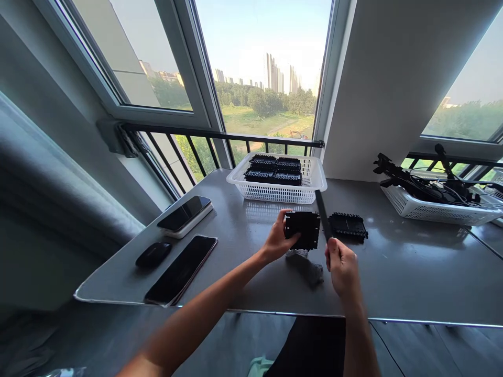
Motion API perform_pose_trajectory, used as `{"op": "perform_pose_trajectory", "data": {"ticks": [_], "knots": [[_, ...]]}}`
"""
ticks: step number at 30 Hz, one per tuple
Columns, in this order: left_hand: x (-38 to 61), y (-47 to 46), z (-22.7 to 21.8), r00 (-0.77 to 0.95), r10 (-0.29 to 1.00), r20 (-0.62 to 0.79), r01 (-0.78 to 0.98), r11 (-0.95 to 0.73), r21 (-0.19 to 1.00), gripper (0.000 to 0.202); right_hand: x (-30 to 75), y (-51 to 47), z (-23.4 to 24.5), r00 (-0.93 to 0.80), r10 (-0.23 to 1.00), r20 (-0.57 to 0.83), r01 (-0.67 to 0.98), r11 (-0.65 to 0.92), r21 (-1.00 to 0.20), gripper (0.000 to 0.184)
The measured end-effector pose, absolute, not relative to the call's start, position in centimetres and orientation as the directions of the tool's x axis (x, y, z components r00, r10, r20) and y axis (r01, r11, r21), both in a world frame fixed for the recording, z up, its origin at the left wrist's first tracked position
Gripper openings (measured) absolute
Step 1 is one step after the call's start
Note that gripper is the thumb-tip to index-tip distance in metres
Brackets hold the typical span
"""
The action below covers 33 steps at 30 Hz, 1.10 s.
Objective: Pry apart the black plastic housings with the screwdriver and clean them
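My left hand (281, 238) is closed on a flat, square black plastic panel (308, 225) with small notches along its edges, its thumb lying across the face. In my right hand (341, 262) is a long, flat dark bar (322, 212), pointing up and away beside the panel's right edge. I cannot tell whether the bar touches it. On the table behind the bar lies another black panel (348, 226) with toothed edges. A crumpled dark grey piece (308, 268), perhaps cloth or plastic film, sits below the held panel.
A white basket (275, 195) with several black panels stands by the window. Another white basket (428, 211) holds black cabled equipment at the right. At the left lie a phone on a white box (186, 217), a black case (153, 255) and a larger phone (183, 269). The table's edge (275, 312) is nearest me.
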State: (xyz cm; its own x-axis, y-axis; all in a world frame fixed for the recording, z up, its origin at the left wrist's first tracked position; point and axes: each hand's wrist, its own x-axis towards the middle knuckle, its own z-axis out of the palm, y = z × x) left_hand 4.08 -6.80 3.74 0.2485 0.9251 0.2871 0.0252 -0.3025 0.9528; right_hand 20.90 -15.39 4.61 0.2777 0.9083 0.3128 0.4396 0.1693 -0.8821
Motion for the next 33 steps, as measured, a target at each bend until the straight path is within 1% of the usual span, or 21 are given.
{"op": "perform_pose_trajectory", "data": {"ticks": [1, 3, 7, 13, 18, 22, 26, 29, 33], "knots": [[4.1, -6.9, 3.7, 0.247, 0.921, 0.301, 0.046, -0.321, 0.946, 0.061, 20.6, -15.5, 4.7, 0.229, 0.921, 0.315, 0.498, 0.167, -0.851, 0.057], [4.1, -7.0, 3.7, 0.249, 0.913, 0.324, 0.074, -0.352, 0.933, 0.057, 20.0, -15.6, 4.6, 0.141, 0.946, 0.292, 0.565, 0.165, -0.809, 0.055], [4.1, -6.9, 3.5, 0.26, 0.903, 0.342, 0.077, -0.373, 0.925, 0.047, 19.3, -15.2, 4.0, 0.134, 0.947, 0.292, 0.63, 0.147, -0.762, 0.054], [4.1, -7.1, 3.8, 0.244, 0.895, 0.373, 0.111, -0.408, 0.906, 0.045, 19.7, -15.1, 4.0, 0.193, 0.942, 0.276, 0.633, 0.095, -0.768, 0.056], [4.1, -7.4, 4.0, 0.203, 0.903, 0.378, 0.147, -0.41, 0.9, 0.045, 19.4, -15.2, 4.1, 0.197, 0.931, 0.308, 0.651, 0.11, -0.751, 0.057], [4.1, -7.4, 3.9, 0.146, 0.906, 0.398, 0.184, -0.42, 0.889, 0.042, 19.5, -15.2, 4.1, 0.214, 0.928, 0.306, 0.643, 0.102, -0.759, 0.056], [4.3, -7.5, 3.9, 0.113, 0.899, 0.422, 0.188, -0.437, 0.88, 0.042, 19.9, -15.4, 4.6, 0.259, 0.922, 0.289, 0.632, 0.064, -0.772, 0.054], [4.3, -7.5, 3.9, 0.125, 0.903, 0.412, 0.184, -0.429, 0.884, 0.041, 19.7, -15.8, 4.9, 0.31, 0.902, 0.3, 0.666, 0.019, -0.746, 0.052], [4.2, -7.2, 3.8, 0.09, 0.902, 0.423, 0.202, -0.432, 0.879, 0.046, 19.3, -16.4, 5.3, 0.392, 0.866, 0.31, 0.691, -0.055, -0.72, 0.048]]}}
